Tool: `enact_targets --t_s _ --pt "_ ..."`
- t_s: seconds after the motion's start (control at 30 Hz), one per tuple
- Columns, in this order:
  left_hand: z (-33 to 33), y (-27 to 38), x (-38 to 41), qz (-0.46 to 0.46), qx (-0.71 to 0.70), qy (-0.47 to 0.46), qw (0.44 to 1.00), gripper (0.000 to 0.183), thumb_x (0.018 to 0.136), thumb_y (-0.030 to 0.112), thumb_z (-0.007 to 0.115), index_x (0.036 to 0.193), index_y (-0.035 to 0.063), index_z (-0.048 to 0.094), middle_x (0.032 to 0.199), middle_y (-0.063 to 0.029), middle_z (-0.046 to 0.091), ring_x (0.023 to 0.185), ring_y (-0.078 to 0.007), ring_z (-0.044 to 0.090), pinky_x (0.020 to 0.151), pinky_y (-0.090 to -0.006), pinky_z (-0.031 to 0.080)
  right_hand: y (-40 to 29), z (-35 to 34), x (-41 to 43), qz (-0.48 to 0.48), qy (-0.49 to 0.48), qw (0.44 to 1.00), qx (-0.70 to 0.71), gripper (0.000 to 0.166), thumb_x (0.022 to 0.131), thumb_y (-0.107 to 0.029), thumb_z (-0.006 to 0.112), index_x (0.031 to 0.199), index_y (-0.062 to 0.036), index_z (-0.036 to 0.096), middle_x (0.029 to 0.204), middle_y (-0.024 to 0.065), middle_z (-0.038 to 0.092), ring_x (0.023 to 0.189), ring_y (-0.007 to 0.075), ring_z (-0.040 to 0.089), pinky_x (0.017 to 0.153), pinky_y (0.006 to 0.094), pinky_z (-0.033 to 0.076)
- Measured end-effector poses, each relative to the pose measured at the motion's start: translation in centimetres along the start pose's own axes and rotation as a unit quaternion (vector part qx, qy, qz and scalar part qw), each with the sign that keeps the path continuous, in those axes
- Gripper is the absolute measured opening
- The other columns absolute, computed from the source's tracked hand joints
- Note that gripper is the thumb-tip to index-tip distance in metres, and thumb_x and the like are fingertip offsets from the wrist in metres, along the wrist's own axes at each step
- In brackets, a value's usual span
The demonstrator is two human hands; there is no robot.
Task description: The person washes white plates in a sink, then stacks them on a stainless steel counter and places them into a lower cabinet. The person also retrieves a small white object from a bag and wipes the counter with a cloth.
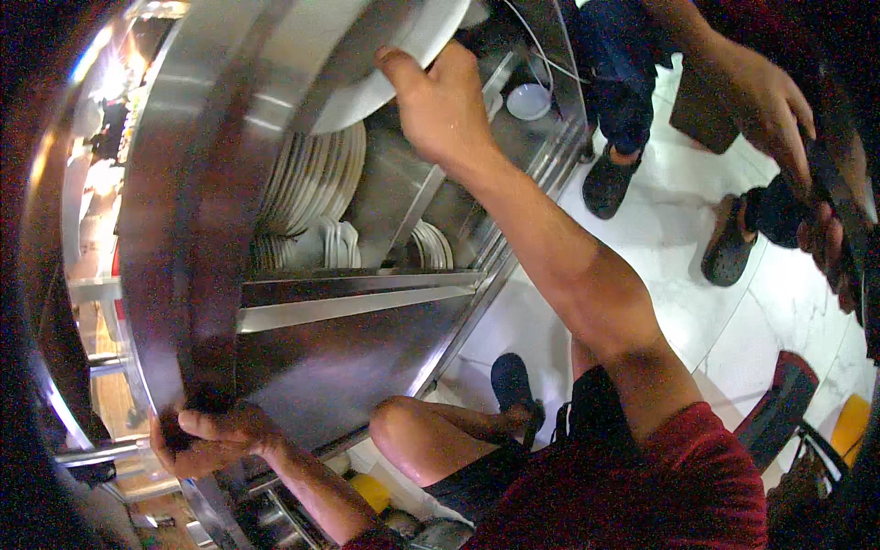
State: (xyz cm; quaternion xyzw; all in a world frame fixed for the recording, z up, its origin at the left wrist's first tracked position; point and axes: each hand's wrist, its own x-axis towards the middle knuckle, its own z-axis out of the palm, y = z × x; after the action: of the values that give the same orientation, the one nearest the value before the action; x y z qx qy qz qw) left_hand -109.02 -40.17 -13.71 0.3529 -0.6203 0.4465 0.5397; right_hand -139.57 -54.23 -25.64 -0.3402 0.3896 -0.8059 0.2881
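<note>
My right hand [443, 103] grips the rim of a large white plate [375, 93], thumb on one face and fingers behind. The plate is tilted near the opening of a stainless steel cabinet. Below it, a stack of large plates [320, 179] stands inside on a shelf, beside smaller white dishes [339, 244] and another stack of small plates [433, 246]. At the lower left my left hand [206, 436] is curled at the edge of the steel counter [179, 309]; a dark patch lies between thumb and fingers, and whether it holds anything cannot be told.
A white bowl [529, 102] and a white cable are at the cabinet's far end. Another person's hand [763, 96] and dark shoes [608, 185] are at the upper right, over a white tiled floor [680, 309]. A steel rail [357, 306] crosses the cabinet front.
</note>
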Motion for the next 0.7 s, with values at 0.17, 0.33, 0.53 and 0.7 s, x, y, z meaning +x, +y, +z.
enact_targets --t_s 0.17,0.33,0.53,0.7 --pt "-0.3 -1.3 -0.3 0.017 -0.004 0.016 1.0 0.045 0.092 0.034 0.063 0.114 -0.0037 0.053 0.102 -0.0166 0.058 0.09 -0.0268 0.057 0.079 -0.0387 0.048 0.1 3.0 3.3 0.025 0.026 0.997 -0.063 0.036 0.087 -0.024 0.063 0.111 0.0024 0.067 0.101 0.022 0.072 0.1 0.029 0.068 0.086 0.0397 0.051" --pt "0.0 -0.5 -0.2 0.013 0.047 0.019 0.999 0.045 0.092 0.033 0.061 0.113 -0.0055 0.052 0.105 -0.0189 0.059 0.094 -0.0299 0.058 0.085 -0.0424 0.048 1.7 5.2 6.0 -0.08 0.016 0.996 -0.035 0.036 0.087 -0.026 0.065 0.111 0.0 0.068 0.106 0.0247 0.071 0.1 0.0451 0.067 0.089 0.0502 0.053" --pt "-0.2 -1.5 -1.4 0.001 0.03 0.022 0.999 0.044 0.092 0.032 0.06 0.113 -0.0062 0.052 0.105 -0.0206 0.058 0.099 -0.0322 0.058 0.091 -0.0445 0.046 1.7 7.0 8.5 -0.134 -0.024 0.988 -0.067 0.036 0.086 -0.024 0.066 0.114 -0.0002 0.067 0.107 0.0246 0.07 0.1 0.0447 0.067 0.088 0.0508 0.053" --pt "-0.5 -1.9 -0.9 0.029 0.05 0.023 0.998 0.045 0.093 0.034 0.06 0.112 -0.0057 0.052 0.105 -0.0201 0.059 0.099 -0.0319 0.058 0.092 -0.0448 0.046 1.9 7.6 9.9 -0.156 -0.044 0.982 -0.096 0.037 0.086 -0.023 0.066 0.115 -0.0004 0.066 0.107 0.0245 0.07 0.1 0.0443 0.066 0.088 0.0513 0.052"
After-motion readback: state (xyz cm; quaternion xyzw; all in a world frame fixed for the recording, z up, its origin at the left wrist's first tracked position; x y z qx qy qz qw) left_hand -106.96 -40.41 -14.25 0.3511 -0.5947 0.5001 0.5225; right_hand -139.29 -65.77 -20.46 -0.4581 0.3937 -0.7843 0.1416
